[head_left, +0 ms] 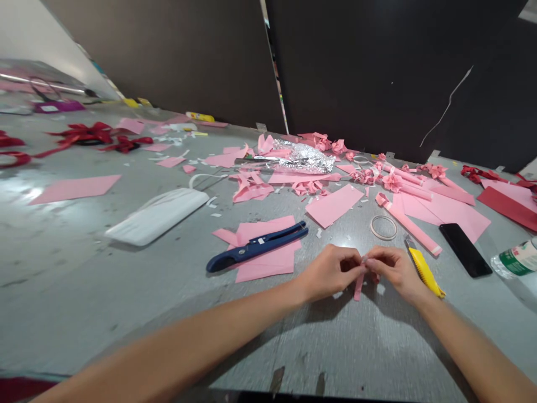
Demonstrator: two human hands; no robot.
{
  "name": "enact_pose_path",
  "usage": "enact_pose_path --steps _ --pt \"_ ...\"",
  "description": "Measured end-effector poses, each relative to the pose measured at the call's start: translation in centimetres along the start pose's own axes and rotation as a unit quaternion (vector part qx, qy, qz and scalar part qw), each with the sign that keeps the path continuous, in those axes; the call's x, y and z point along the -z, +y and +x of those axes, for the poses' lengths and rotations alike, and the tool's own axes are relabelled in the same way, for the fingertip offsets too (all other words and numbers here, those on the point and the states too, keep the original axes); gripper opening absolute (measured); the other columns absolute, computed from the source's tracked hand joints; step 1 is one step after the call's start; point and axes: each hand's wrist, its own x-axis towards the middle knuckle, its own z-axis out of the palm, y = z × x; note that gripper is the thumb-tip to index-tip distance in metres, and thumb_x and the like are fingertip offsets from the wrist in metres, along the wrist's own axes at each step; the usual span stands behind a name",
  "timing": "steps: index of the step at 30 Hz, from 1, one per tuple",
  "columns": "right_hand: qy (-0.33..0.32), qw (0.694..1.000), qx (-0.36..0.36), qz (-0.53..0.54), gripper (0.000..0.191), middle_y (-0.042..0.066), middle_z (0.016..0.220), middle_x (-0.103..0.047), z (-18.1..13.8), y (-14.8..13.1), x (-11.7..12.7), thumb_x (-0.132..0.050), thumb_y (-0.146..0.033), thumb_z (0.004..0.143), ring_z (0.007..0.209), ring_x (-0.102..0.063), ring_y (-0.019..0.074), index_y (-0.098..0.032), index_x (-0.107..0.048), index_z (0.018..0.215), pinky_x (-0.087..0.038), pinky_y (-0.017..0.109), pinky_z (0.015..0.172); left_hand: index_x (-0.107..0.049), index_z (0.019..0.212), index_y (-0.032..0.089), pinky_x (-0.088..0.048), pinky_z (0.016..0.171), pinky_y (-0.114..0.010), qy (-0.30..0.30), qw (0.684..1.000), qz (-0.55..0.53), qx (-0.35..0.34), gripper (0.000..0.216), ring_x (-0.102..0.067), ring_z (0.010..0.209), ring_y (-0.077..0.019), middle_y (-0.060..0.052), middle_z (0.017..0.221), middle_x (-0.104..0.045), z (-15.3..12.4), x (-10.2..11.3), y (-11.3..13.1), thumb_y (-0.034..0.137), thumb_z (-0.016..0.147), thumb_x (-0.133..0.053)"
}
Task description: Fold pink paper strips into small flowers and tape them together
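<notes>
Between the pinched fingers of my left hand (333,272) and my right hand (394,271) is a narrow pink paper strip (358,287), its lower end hanging down. The fingertips of both hands meet at its top, and part of it is hidden behind them. Just right of my right hand lies a yellow box cutter (425,272). A roll of narrow tape (383,227) rests flat beyond my hands. To the left, a dark blue stapler-like tool (257,246) lies across pink paper sheets (268,267).
A white face mask (157,217) lies at left. Rolled pink paper tubes (413,224), a black phone (465,249) and a plastic bottle (515,258) are on the right. Crumpled clear wrap (308,157) and pink paper scraps spread along the back near a dark wall (377,73). Red ribbons (90,134) lie far left.
</notes>
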Motion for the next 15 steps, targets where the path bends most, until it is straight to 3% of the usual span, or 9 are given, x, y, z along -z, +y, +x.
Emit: enact_pose_path --steps 6,10,15 --pt "0.006 1.0 0.011 -0.026 0.042 0.002 0.074 -0.066 -0.24 -0.22 -0.19 -0.086 -0.064 0.088 0.062 -0.056 0.0166 -0.023 -0.077 0.079 -0.046 0.032 0.058 -0.081 0.083 0.016 -0.039 0.058 -0.024 0.007 0.999 0.044 -0.026 0.023 -0.055 0.058 -0.011 -0.002 0.068 -0.074 0.05 0.25 -0.18 0.03 0.098 -0.072" --pt "0.032 0.997 0.033 -0.067 0.032 0.001 0.074 -0.066 -0.61 -0.18 -0.5 -0.081 -0.051 0.093 0.067 -0.058 0.0175 -0.022 -0.073 0.08 -0.046 0.032 0.062 -0.082 0.094 0.017 -0.044 0.063 -0.026 0.012 0.999 0.037 -0.036 0.023 -0.06 0.065 -0.0137 -0.003 0.075 -0.075 -0.05 0.5 0.36 0.037 0.1 -0.072" --pt "0.018 0.992 0.046 -0.113 0.027 0.002 0.074 -0.069 -0.72 -0.13 -0.67 -0.078 -0.041 0.093 0.071 -0.062 0.0184 -0.022 -0.071 0.075 -0.049 0.032 0.066 -0.08 0.091 0.017 -0.046 0.068 -0.028 0.016 0.998 0.052 -0.022 0.026 -0.06 0.07 -0.0152 -0.003 0.079 -0.075 0.02 0.62 0.37 0.035 0.103 -0.065"
